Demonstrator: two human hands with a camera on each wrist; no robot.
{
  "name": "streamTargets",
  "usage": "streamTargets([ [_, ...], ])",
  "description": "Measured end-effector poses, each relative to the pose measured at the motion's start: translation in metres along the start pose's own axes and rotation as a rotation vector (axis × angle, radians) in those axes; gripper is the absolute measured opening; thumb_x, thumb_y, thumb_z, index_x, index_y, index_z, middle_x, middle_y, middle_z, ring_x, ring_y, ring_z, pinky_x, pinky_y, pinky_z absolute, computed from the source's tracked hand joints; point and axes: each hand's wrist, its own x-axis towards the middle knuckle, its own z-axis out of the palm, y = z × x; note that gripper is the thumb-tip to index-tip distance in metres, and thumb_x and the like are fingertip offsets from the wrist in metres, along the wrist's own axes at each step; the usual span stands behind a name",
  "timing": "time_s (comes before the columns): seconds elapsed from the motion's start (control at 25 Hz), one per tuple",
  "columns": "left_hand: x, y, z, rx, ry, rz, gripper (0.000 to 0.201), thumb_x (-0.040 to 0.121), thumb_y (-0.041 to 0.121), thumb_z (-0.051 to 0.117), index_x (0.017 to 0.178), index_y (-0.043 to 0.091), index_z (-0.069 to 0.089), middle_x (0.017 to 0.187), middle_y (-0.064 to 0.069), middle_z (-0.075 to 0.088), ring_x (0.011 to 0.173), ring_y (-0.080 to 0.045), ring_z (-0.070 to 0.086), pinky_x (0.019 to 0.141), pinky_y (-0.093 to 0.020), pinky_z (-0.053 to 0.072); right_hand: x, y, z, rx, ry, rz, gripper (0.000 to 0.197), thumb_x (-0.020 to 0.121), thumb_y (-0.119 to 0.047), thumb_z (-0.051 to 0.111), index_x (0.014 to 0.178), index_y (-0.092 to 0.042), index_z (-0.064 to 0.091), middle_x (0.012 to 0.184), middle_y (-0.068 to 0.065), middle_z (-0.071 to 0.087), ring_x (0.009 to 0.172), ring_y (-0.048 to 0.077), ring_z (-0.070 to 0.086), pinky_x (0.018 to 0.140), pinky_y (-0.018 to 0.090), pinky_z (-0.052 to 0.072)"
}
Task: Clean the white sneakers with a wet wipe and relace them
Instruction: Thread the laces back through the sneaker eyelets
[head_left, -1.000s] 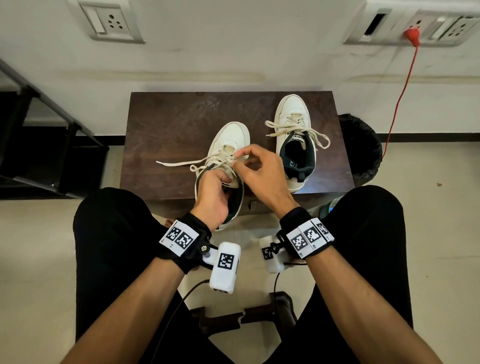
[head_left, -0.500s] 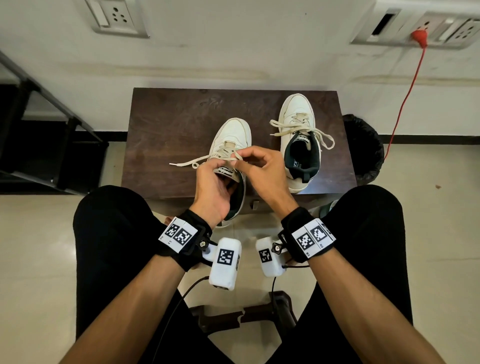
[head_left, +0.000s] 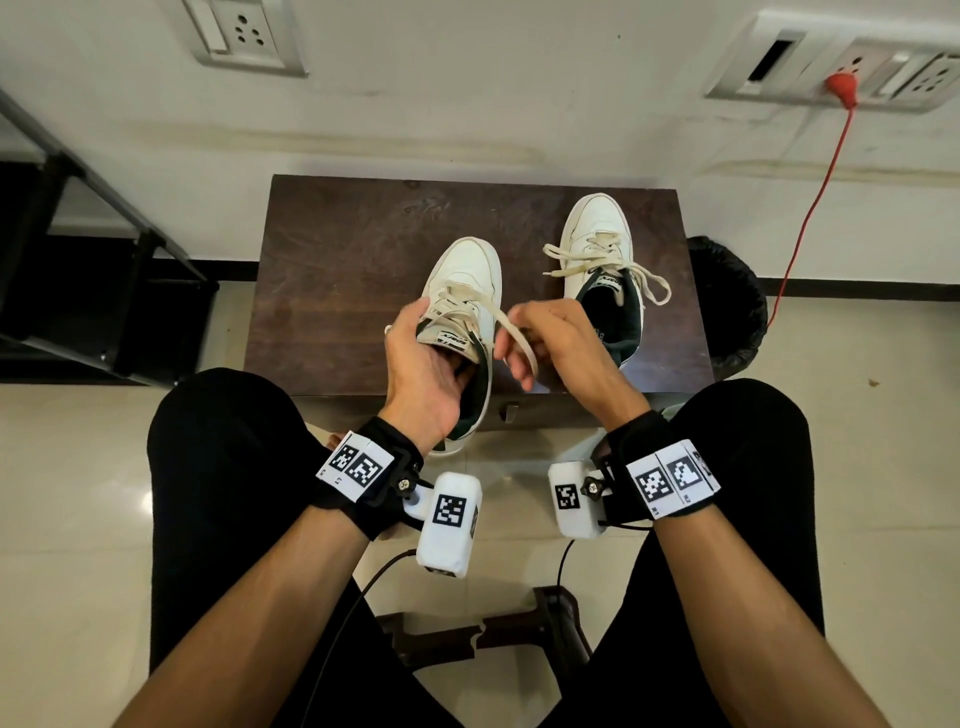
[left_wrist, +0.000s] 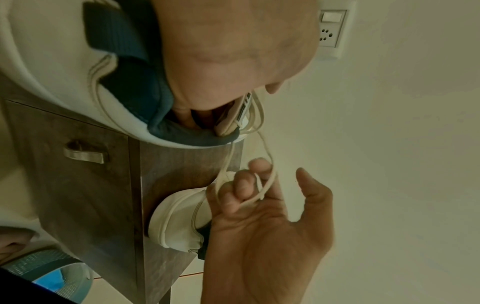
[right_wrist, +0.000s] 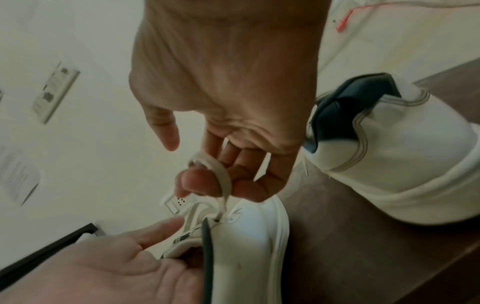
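Observation:
A white sneaker (head_left: 462, 275) with dark lining lies at the table's near edge, heel over the edge. My left hand (head_left: 431, 332) grips its tongue, thumb on top and fingers inside the opening (left_wrist: 187, 117). My right hand (head_left: 519, 353) sits just right of it, fingers curled round a loop of the cream lace (head_left: 506, 325). That lace (right_wrist: 221, 176) runs taut from my fingers down into a top eyelet. The second white sneaker (head_left: 602, 249) stands laced on the table's far right, its lace ends loose.
The dark wooden table (head_left: 337, 260) has a drawer handle (left_wrist: 83, 154) at its front. A black bin (head_left: 727, 312) stands right of it, below a red cable (head_left: 810, 208). A black frame (head_left: 104, 260) is at left. My knees flank the table.
The lace end that lay out to the left on the table is gone. My right hand has drawn the lace rightward. My left hand moved from the laces to gripping the tongue.

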Motion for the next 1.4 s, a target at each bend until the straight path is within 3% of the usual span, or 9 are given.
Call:
streamTargets([
  [0.12,0.001,0.000,0.002,-0.014,0.006,0.005,0.038,0.100,0.026,0.052,0.131,0.010,0.067,0.120,-0.009,0.075,0.112,-0.026,0.070,0.104,-0.038,0.053,0.000,0.011,-0.006,-0.390,0.163,0.157,0.057,0.103,-0.053,0.057,0.070,-0.010,0.074,0.059,0.006,0.069,0.050,0.018,0.063,0.065,0.033,0.058],
  [0.24,0.003,0.001,0.004,-0.049,-0.024,0.008,0.035,0.089,0.000,0.041,0.111,0.008,0.067,0.093,-0.006,0.072,0.082,-0.022,0.066,0.082,-0.031,0.054,0.001,0.021,0.001,-0.654,0.471,0.059,0.016,0.087,-0.029,0.070,0.101,-0.024,0.074,0.089,-0.008,0.075,0.074,0.011,0.068,0.078,0.036,0.058],
  [0.32,0.001,0.001,0.008,-0.063,-0.039,-0.003,0.041,0.084,-0.004,0.035,0.110,0.007,0.065,0.090,-0.006,0.069,0.080,-0.021,0.062,0.077,-0.029,0.052,0.003,0.028,0.010,-0.707,0.543,-0.119,0.044,0.078,-0.019,0.070,0.122,-0.022,0.068,0.114,-0.005,0.070,0.094,0.013,0.066,0.082,0.033,0.053],
  [0.4,-0.001,0.001,0.008,-0.075,-0.064,-0.021,0.051,0.080,-0.003,0.032,0.117,0.007,0.066,0.099,-0.007,0.070,0.084,-0.024,0.064,0.076,-0.029,0.055,0.006,0.027,0.024,-0.636,0.515,-0.282,0.044,0.077,-0.017,0.069,0.120,-0.019,0.071,0.116,-0.004,0.070,0.099,0.013,0.066,0.084,0.033,0.056],
  [0.56,-0.003,0.003,0.009,-0.112,-0.151,-0.051,0.065,0.077,0.009,0.037,0.137,0.001,0.060,0.118,-0.016,0.066,0.101,-0.032,0.065,0.101,-0.042,0.052,0.015,0.033,0.039,-0.449,0.329,-0.181,0.041,0.080,-0.029,0.077,0.120,-0.023,0.071,0.109,-0.011,0.073,0.090,0.004,0.068,0.082,0.033,0.060],
  [0.76,-0.010,0.004,0.012,0.077,-0.155,0.019,0.037,0.092,0.007,0.045,0.121,0.002,0.067,0.096,-0.007,0.073,0.085,-0.019,0.071,0.080,-0.028,0.059,0.018,0.043,0.038,-0.483,0.377,-0.241,0.029,0.077,-0.017,0.077,0.104,-0.021,0.071,0.096,-0.009,0.073,0.083,0.009,0.066,0.077,0.038,0.058],
  [1.08,-0.030,0.022,-0.005,0.418,-0.122,0.045,0.023,0.098,0.012,0.052,0.113,0.003,0.068,0.110,-0.015,0.076,0.103,-0.023,0.075,0.089,-0.031,0.062,0.017,0.045,0.032,-0.344,0.390,-0.189,0.033,0.076,-0.015,0.087,0.104,-0.023,0.071,0.093,-0.014,0.075,0.084,0.001,0.071,0.078,0.031,0.061],
  [1.28,-0.029,0.027,-0.024,1.090,0.126,0.610,0.022,0.085,0.036,0.059,0.087,0.025,0.079,0.079,0.008,0.078,0.078,-0.014,0.075,0.075,-0.032,0.058,0.013,0.048,0.035,-0.383,0.396,-0.194,0.026,0.078,-0.016,0.088,0.096,-0.023,0.070,0.091,-0.015,0.074,0.083,-0.001,0.068,0.071,0.023,0.057],
  [1.4,-0.017,0.030,-0.028,1.226,0.179,0.903,0.015,0.087,0.025,0.065,0.097,0.028,0.076,0.089,0.012,0.071,0.084,-0.012,0.067,0.080,-0.037,0.056,0.012,0.046,0.035,-0.378,0.391,-0.204,0.025,0.079,-0.016,0.087,0.094,-0.025,0.070,0.091,-0.015,0.075,0.084,0.000,0.069,0.072,0.026,0.058],
])
